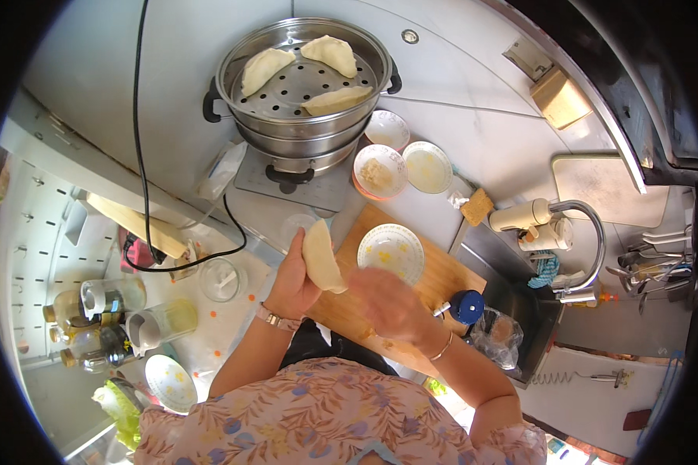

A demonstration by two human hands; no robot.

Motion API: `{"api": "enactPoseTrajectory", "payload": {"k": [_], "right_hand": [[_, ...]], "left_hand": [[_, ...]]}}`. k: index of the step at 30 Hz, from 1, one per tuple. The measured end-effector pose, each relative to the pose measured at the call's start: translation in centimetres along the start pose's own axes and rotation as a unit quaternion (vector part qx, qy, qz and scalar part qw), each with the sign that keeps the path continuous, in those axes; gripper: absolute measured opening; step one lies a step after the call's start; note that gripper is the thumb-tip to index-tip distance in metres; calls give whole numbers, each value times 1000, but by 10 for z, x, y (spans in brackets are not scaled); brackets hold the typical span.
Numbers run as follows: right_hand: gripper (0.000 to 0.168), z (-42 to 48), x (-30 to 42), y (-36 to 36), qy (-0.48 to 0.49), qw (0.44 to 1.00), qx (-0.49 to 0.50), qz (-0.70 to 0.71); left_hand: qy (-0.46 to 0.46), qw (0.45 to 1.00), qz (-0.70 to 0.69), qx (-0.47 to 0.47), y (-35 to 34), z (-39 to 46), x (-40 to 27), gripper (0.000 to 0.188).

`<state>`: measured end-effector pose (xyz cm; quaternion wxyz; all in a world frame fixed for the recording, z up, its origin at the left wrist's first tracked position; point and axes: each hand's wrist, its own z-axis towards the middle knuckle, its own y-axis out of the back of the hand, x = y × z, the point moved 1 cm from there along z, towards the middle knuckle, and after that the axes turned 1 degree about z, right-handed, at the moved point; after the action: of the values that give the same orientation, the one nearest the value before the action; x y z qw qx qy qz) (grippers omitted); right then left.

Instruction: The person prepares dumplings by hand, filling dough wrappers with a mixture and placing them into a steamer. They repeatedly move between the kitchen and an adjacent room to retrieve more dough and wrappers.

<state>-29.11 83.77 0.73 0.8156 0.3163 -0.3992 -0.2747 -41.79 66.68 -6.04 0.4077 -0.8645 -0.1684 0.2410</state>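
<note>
A large half-moon dough dumpling [321, 258] rests in my left hand [291, 288], its curved edge towards the right. Just right of the dumpling's lower tip is my right hand [391, 302], blurred, so its finger pose is unclear. It passes over the wooden cutting board [448, 272] and covers the near edge of a white bowl with yellow flowers [404, 241]. Ahead, a tiered stainless-steel steamer [308, 129] stands on a flat cooker [250, 180]. Three similar dumplings [328, 55] lie apart on its perforated top tier.
A bowl of pale filling or paste [392, 183], another bowl [392, 125] and a plate [427, 168] sit right of the steamer. A sponge [477, 207] and faucet [599, 232] border the sink. A black cable [135, 116] hangs at left above jars [166, 322]. A blue-lidded container [466, 307] is at the board's right.
</note>
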Motion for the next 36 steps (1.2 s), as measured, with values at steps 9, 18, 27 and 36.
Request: {"api": "enactPoseTrajectory", "payload": {"k": [9,18,27,36], "right_hand": [[35,-58,-67,-38,-334,928,161,-22],[46,36,-3,0,-49,999,-6,9],[62,10,18,13,20,998,53,-26],[57,25,33,41,44,999,31,5]], "left_hand": [[6,1000,-14,-4,-5,-2,3,44],[29,1000,-2,1,-46,-10,18,46],[31,996,-20,83,-17,-2,16,49],[-27,994,105,31,-71,-38,-13,53]]}}
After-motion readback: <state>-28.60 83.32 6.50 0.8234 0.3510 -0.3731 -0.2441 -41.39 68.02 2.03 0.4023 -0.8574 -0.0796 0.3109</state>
